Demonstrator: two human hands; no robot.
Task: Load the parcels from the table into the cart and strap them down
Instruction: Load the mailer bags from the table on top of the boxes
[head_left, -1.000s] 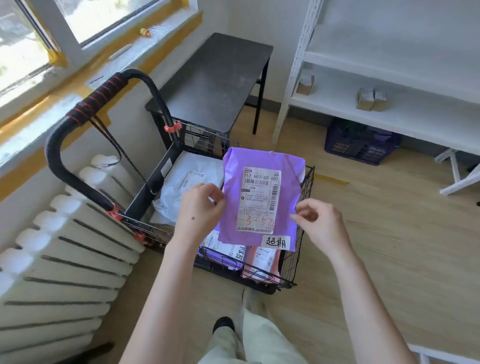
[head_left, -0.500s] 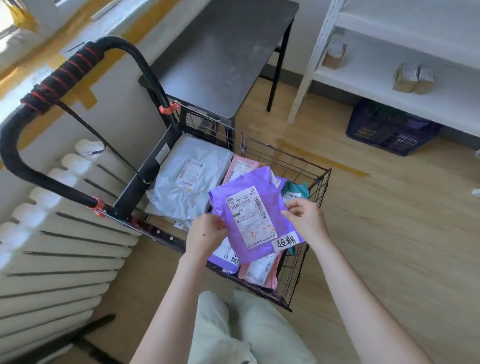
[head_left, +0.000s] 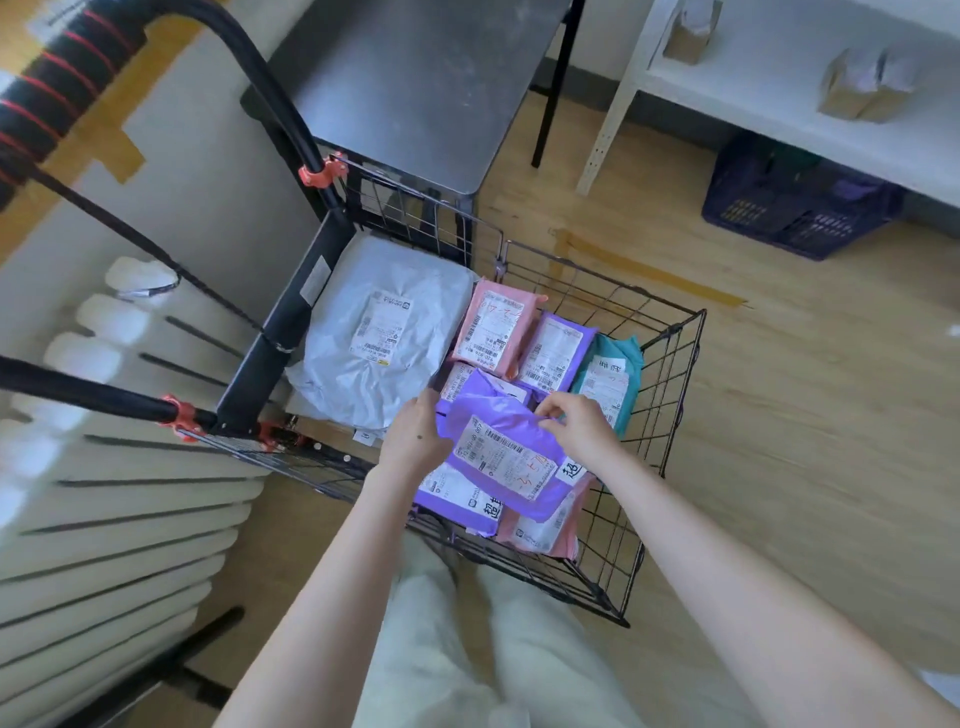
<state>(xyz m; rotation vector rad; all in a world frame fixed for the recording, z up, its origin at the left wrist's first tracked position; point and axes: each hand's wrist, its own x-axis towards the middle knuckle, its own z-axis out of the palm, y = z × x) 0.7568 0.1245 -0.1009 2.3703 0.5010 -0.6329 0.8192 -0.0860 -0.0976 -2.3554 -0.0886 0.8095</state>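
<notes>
Both hands met over the wire cart (head_left: 675, 364), clamped on one purple parcel (head_left: 506, 460) that hung low above the load, towards the basket's 6 o'clock side. The left hand (head_left: 413, 441) gripped the parcel's 9 o'clock edge. Its back faced the camera and its fingers curled round the plastic, but the tips were hidden beneath, so how tightly they closed could not be told. The right hand (head_left: 584, 428) took the 1 o'clock corner, its fingers (head_left: 551, 415) bent and drawn together against the thumb, pinching a fold of the film. The parcel lay tilted, white label up, with red handwriting towards its 4 o'clock end.

Beneath it lay a second purple parcel (head_left: 460, 501) at 7 o'clock and a pink parcel (head_left: 545, 532) at 5 o'clock; whether they touched it could not be told. A large grey parcel (head_left: 384, 332) filled the basket's 10 o'clock part. At 12 o'clock from the hands sat a second pink parcel (head_left: 496, 325), with a small purple parcel (head_left: 556, 353) just beside it, and at 2 o'clock a teal parcel (head_left: 610, 379) near the wire wall.

The black table (head_left: 415, 78) stood just beyond the cart at 12 o'clock. The cart's handle (head_left: 270, 88) arched off to 10 o'clock, and a black strap (head_left: 130, 228) ran from its grip down to the frame. A radiator (head_left: 104, 493) stood at 8 o'clock, and a white shelf (head_left: 779, 114) at 2 o'clock.
</notes>
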